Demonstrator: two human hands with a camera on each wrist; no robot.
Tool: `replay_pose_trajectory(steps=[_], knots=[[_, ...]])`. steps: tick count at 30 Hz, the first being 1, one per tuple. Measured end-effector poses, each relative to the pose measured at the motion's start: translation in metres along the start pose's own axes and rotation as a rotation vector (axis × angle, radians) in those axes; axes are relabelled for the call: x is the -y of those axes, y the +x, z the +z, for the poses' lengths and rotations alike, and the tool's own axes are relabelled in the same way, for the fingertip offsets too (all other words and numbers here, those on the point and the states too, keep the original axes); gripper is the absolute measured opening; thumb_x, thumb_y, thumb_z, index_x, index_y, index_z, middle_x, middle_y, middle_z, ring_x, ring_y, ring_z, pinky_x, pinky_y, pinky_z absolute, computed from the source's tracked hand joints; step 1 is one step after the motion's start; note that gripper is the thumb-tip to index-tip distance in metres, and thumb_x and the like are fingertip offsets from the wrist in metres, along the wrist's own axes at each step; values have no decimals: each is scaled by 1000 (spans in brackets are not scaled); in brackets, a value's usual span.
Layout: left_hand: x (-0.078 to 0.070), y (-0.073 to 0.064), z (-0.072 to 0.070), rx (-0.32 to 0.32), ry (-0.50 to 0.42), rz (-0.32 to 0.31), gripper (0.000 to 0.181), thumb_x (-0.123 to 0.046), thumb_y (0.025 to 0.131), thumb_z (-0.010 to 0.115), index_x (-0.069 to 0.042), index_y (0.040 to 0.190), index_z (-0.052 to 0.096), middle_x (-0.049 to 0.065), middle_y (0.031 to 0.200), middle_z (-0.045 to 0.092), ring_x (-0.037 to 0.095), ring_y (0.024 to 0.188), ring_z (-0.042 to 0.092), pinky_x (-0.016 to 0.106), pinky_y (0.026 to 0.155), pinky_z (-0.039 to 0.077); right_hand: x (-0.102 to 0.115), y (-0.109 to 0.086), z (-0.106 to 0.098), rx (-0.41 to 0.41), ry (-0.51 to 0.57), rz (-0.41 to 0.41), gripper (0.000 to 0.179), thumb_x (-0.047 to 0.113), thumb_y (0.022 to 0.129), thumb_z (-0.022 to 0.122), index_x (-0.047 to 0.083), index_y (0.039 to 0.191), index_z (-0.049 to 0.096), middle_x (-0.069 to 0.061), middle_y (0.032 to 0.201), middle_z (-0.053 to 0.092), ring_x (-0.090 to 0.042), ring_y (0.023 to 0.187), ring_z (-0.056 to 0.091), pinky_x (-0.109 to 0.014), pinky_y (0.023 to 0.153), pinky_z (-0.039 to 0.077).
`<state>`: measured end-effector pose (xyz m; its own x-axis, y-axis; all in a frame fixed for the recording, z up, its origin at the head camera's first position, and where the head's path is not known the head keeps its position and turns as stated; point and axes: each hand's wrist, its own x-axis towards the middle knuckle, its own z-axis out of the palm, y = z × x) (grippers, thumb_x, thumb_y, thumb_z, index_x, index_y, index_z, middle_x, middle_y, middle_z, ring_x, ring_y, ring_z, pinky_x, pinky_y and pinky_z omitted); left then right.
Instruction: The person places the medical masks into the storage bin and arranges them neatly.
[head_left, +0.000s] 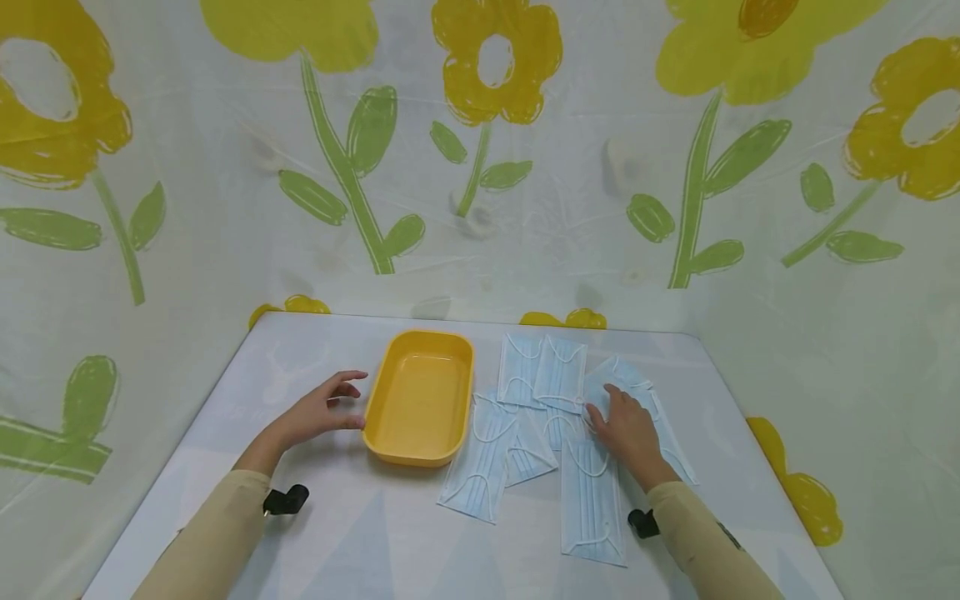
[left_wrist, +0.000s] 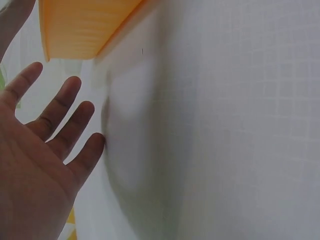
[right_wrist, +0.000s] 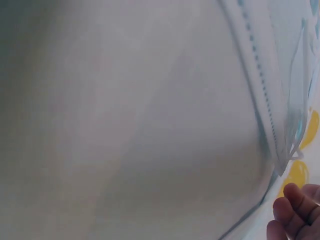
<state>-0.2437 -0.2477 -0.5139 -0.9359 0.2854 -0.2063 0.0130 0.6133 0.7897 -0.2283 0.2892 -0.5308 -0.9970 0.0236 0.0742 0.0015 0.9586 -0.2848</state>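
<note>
A yellow plastic tray [head_left: 427, 396] stands on the table, with nothing inside it. My left hand [head_left: 321, 412] is beside its left wall, fingers apart and the thumb tip right at the rim. The left wrist view shows that hand's spread fingers [left_wrist: 82, 117] near the tray's orange-looking wall [left_wrist: 82, 30]. To the tray's right lie several light-blue face masks [head_left: 480, 467] with white ear loops, overlapping one another. My right hand [head_left: 628, 432] is over the right part of this pile, fingers loosely bent, nothing seen in its grasp. A mask edge [right_wrist: 262, 75] shows close to its fingertips [right_wrist: 290, 202] in the right wrist view.
The white table [head_left: 360, 542] carries pale blue triangle shapes. A flower-printed cloth [head_left: 555, 233] hangs behind and along the sides. Small black devices [head_left: 287, 500] are at both wrists. One long mask [head_left: 592, 508] lies nearest the front.
</note>
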Motion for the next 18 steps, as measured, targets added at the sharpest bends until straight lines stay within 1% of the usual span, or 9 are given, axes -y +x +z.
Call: replay_pose_trajectory(steps=[3,9,13,18], knots=[[0,-2,1,12,9,4,102,-53,78,85,-25,159,31,17,141,52,45,137,40,68,108,38,-3,-1,0,-13,5,4,62,36,102,56,-8,144,43,-36,135,54,-54,119,54,-65,100,44],[0,-6,3,51,41,16,110,-52,78,85,-25,164,21,19,148,49,47,140,36,74,110,27,-10,-3,2,-55,3,-28,61,34,102,56,-11,141,44,-37,127,56,-53,112,57,-64,94,47],[-1,-9,4,71,66,37,111,-50,78,86,-25,164,21,19,149,49,47,144,32,75,111,23,-14,-6,2,-87,14,-44,59,33,102,57,-12,138,46,-38,124,57,-54,109,58,-64,91,48],[-1,-10,6,74,83,68,112,-49,77,87,-22,164,22,20,148,49,48,145,30,75,112,21,-19,-10,-2,-100,33,-24,58,31,101,59,-12,138,47,-38,124,56,-54,109,57,-63,92,48]])
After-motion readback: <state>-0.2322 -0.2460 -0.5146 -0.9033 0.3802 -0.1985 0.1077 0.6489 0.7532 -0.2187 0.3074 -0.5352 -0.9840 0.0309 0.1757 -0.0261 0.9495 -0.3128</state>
